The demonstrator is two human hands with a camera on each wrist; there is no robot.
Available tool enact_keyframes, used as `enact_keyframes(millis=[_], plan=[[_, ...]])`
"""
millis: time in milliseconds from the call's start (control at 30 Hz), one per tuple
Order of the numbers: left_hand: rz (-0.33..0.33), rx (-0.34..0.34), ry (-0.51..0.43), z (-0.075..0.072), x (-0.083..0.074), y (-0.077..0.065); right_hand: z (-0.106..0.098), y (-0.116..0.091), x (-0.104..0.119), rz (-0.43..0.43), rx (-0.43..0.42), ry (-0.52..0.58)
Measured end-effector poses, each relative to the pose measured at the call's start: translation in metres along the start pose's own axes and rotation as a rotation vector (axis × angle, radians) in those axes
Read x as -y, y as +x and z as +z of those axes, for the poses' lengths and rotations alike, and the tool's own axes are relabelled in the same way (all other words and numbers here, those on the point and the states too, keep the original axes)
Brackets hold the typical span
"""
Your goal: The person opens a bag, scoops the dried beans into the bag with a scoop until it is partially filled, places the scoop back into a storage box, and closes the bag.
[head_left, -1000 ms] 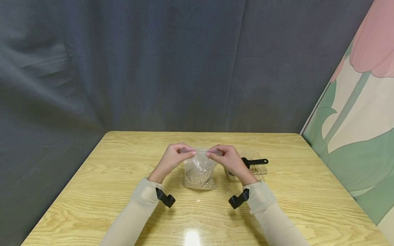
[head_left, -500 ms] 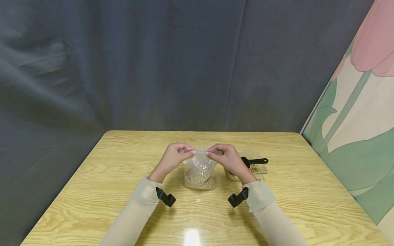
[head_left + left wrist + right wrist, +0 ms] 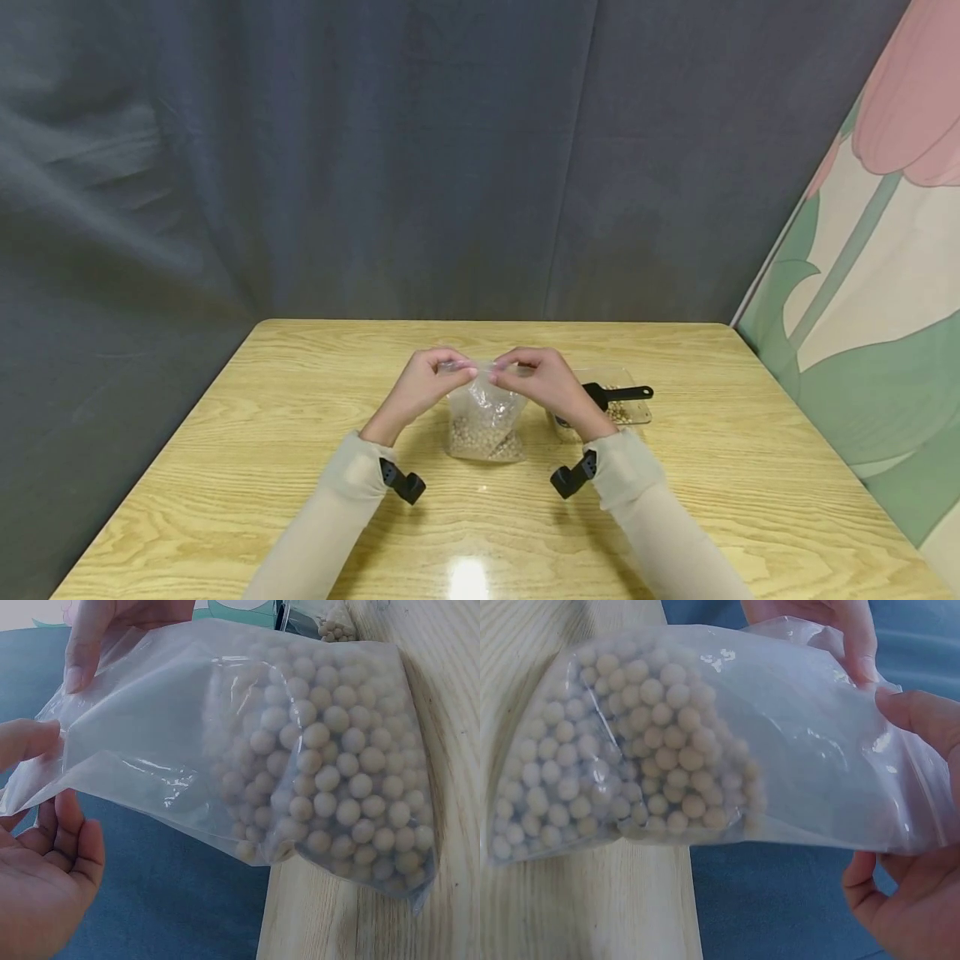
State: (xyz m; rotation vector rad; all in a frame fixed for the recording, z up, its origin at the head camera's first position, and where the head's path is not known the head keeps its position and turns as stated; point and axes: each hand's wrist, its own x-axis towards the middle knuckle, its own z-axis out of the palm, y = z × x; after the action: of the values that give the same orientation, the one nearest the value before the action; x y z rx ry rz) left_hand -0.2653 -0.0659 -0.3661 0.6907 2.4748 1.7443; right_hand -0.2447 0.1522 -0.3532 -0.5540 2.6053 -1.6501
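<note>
A clear zip bag [image 3: 486, 417] stands upright on the table, its lower part filled with small round beige balls [image 3: 337, 765]. My left hand [image 3: 427, 382] pinches the bag's top edge at its left part, thumb on the near side. Close beside it, my right hand [image 3: 542, 383] pinches the same top edge between thumb and fingers. In the right wrist view, the thumb [image 3: 919, 712] presses on the film near the mouth. Whether the seal is fully closed cannot be made out.
Behind my right wrist stands a clear plastic box [image 3: 637, 410] with more beige balls. Across it lies a black scoop [image 3: 626, 394], handle pointing right. The wooden table [image 3: 247, 467] ends at a dark curtain [image 3: 420, 208]; a flowered panel [image 3: 862, 333] is on the right.
My right hand has slid a little left along the bag's top edge, nearer to my left hand. The left hand and the bag's filled base have barely moved.
</note>
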Motion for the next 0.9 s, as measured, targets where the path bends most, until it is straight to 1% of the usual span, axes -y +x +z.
enact_keyframes(millis=[167, 400, 567, 700, 900], plan=[[0.010, 0.005, 0.011, -0.0016, -0.0008, -0.0003, 0.0030, 0.0047, 0.0017, -0.027, -0.003, -0.041], [0.023, 0.006, 0.023, -0.0022, -0.0025, -0.0015, 0.0047, 0.0057, 0.0016, -0.076, -0.011, -0.053], [0.042, -0.006, 0.045, -0.0019, -0.0032, -0.0014, 0.0048, 0.0058, 0.0018, -0.108, -0.026, -0.084], [0.049, -0.013, 0.054, -0.0016, -0.0033, -0.0003, 0.0029, 0.0050, 0.0036, -0.108, -0.026, -0.097], [0.059, -0.009, 0.066, -0.0007, -0.0044, 0.0000, -0.0025, 0.0022, 0.0052, -0.070, -0.011, -0.087]])
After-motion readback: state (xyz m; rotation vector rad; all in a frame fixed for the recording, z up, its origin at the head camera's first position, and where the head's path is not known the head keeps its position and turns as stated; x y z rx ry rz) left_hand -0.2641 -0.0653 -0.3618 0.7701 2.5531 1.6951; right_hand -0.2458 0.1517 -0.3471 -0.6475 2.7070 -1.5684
